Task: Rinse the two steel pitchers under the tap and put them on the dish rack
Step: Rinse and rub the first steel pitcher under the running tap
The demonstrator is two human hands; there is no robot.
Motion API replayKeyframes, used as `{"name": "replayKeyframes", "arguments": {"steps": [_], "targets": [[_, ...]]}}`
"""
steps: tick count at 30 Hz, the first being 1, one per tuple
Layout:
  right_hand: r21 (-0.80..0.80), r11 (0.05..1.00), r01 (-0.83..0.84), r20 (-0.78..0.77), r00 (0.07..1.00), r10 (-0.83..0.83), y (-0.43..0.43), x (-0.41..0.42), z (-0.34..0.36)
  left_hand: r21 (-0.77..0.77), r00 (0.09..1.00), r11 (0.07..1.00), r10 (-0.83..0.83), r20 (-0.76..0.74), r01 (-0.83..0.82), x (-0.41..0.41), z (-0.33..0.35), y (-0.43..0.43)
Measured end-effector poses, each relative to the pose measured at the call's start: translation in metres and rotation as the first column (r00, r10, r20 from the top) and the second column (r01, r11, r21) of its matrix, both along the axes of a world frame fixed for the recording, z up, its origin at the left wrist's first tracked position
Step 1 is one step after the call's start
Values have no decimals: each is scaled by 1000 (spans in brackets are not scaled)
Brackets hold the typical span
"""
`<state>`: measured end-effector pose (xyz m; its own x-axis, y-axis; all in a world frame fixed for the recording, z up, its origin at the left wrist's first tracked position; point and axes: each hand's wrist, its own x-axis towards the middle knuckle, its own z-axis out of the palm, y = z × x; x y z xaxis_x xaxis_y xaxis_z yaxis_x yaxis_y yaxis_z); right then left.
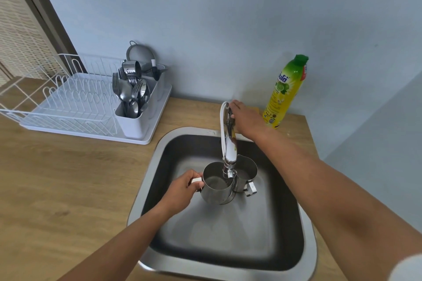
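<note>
**Pitcher held under the spout, tap about to be worked**

The left hand (182,187) grips the handle of the left pitcher (214,186), holding it upright in the sink (187,131) with its mouth right below the spout of the tap (228,143). The second pitcher (247,171) stands just beside it on the right, touching or nearly so. The right hand (245,118) lies on the top of the tap at the far side; whether its fingers wrap it cannot be told. No stream of water can be made out.

To do this step well, the person likely needs a moderate flow, since a hard jet into a steel cup would splash over the worktop (68,178). Keeping the handle grip firm, tilting and swirling the pitcher, then emptying it fully would make sense before carrying it to the dish rack (75,102), far left.
</note>
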<state>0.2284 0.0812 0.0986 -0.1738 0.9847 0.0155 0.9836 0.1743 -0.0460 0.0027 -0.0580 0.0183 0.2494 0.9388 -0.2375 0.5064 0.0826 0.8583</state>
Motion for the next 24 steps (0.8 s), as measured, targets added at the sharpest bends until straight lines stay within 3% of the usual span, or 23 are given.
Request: {"name": "replayKeyframes", "arguments": {"steps": [24], "targets": [[-29,1000,0,-67,998,-2,21,7,-5,-19,1000,1000,-7,10,7,-2,-7,-2]]}}
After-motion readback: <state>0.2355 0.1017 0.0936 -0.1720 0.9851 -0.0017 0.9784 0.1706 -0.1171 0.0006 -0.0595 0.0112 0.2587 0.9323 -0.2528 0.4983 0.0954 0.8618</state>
